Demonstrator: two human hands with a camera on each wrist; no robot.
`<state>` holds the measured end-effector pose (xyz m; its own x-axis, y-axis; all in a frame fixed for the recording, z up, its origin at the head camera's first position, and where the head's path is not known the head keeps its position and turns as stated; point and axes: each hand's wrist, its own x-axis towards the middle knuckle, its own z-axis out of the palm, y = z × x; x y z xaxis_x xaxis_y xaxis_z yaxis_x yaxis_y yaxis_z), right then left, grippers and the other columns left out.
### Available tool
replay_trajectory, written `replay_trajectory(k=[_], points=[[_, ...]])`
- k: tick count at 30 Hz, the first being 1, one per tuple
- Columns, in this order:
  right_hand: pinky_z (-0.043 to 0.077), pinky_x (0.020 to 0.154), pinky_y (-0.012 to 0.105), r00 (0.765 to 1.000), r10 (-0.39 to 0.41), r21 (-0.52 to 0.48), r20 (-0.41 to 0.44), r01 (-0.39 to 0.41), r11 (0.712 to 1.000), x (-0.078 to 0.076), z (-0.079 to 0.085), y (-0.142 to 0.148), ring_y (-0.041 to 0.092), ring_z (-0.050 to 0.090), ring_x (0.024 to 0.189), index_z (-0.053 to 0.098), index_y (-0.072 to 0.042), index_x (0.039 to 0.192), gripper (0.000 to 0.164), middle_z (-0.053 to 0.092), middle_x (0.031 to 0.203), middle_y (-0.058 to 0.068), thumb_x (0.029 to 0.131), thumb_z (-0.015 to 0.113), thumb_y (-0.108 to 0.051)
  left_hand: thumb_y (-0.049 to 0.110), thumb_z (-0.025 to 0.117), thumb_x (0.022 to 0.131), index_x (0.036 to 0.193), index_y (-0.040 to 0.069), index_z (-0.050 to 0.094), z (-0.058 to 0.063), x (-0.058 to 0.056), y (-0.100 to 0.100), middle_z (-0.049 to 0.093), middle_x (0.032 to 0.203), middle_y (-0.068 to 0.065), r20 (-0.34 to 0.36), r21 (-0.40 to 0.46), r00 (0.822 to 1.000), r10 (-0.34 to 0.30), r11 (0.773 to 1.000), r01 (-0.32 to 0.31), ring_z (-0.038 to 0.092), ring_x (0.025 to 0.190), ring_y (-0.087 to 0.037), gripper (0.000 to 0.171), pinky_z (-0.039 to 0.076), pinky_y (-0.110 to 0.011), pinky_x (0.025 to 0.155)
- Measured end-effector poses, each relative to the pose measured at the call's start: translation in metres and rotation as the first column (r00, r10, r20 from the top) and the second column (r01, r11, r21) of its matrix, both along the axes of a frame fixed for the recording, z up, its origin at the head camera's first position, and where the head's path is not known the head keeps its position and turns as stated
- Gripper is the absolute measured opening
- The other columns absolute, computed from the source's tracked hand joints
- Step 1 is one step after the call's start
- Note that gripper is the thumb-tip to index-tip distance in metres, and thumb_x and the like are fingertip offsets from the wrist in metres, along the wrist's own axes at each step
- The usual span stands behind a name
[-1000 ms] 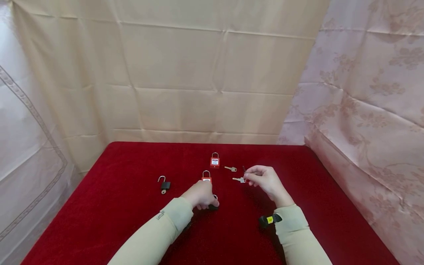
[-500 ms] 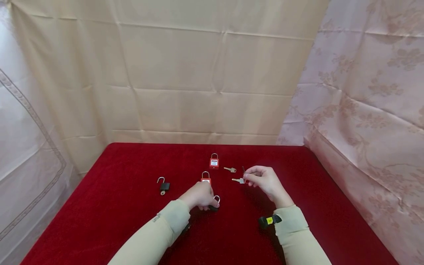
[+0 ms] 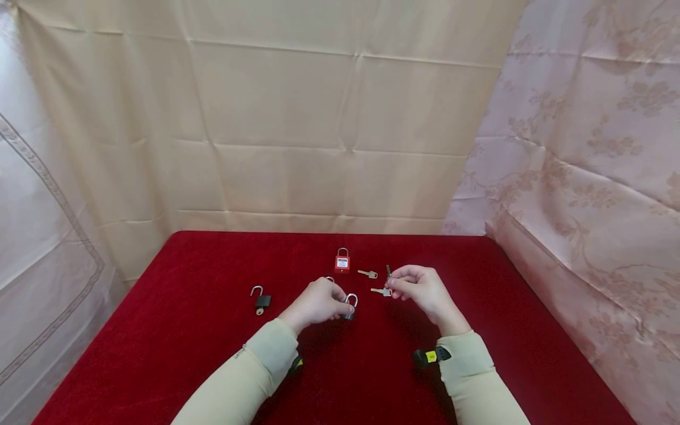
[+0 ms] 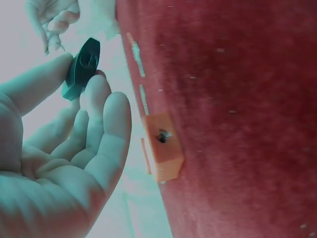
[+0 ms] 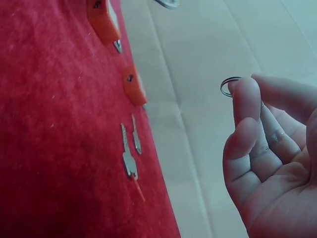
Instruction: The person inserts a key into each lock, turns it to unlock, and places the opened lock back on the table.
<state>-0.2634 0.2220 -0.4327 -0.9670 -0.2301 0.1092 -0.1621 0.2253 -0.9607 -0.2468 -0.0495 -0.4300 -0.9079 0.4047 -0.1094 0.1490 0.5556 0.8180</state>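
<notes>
My left hand [image 3: 319, 302] holds a small black padlock [image 3: 347, 315] between thumb and fingers, its shackle upward. In the left wrist view the keyhole end of that black padlock [image 4: 84, 67] faces the camera. My right hand [image 3: 422, 289] pinches a small dark key [image 3: 388, 271], which points up. A thin split ring [image 5: 230, 85] shows at its fingertips in the right wrist view; the key itself is hidden there. One red padlock [image 3: 342, 261] with a white label lies farther back. Another red padlock [image 5: 104, 22] is mostly hidden behind my left hand in the head view.
Two loose keys, a farther key [image 3: 368, 274] and a nearer key [image 3: 381, 291], lie on the red cloth [image 3: 361, 378] by my right hand. To the left is a black padlock [image 3: 262, 301] with its shackle open and a key in it. A beige curtain [image 3: 276, 118] hangs behind.
My left hand has lifted the black padlock off the cloth and brought it slightly back and right, nearer the right hand. The right hand stays almost in place with the key.
</notes>
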Motion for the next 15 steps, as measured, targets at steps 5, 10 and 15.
replay_trajectory(k=[5,10,15], points=[[0.06,0.071,0.042,1.0,0.0,-0.02,-0.013,0.0,1.0,0.002,0.005,-0.003,0.023,0.07,0.072,0.068,0.007,0.105,0.017,0.074,0.093,0.02,0.094,0.072,-0.006,0.015,0.079,0.089,0.086,0.009,0.077,0.009,-0.003,-0.004,0.071,0.077,-0.006,-0.001,0.108,0.999,0.041,0.993,-0.041,0.067,0.073,-0.023,0.007,0.051,-0.029,0.061],[0.06,0.071,0.041,0.999,0.012,-0.049,-0.038,-0.014,0.999,0.007,0.012,-0.007,0.025,0.071,0.072,0.067,0.006,0.105,0.015,0.075,0.094,0.017,0.095,0.071,-0.004,0.013,0.078,0.09,0.098,0.007,0.077,0.023,-0.001,-0.01,0.072,0.085,0.0,-0.024,0.182,0.997,0.071,0.981,-0.066,0.068,0.082,-0.022,0.01,0.055,-0.032,0.073],[0.06,0.07,0.041,0.997,0.016,-0.077,-0.075,-0.022,0.997,0.012,0.019,-0.01,0.039,0.07,0.075,0.066,0.008,0.104,0.016,0.075,0.094,0.018,0.094,0.072,-0.003,0.012,0.075,0.092,0.108,0.008,0.077,0.035,0.002,-0.015,0.073,0.093,-0.001,-0.078,0.222,0.993,0.089,0.973,-0.07,0.065,0.085,-0.018,0.017,0.054,-0.036,0.08]])
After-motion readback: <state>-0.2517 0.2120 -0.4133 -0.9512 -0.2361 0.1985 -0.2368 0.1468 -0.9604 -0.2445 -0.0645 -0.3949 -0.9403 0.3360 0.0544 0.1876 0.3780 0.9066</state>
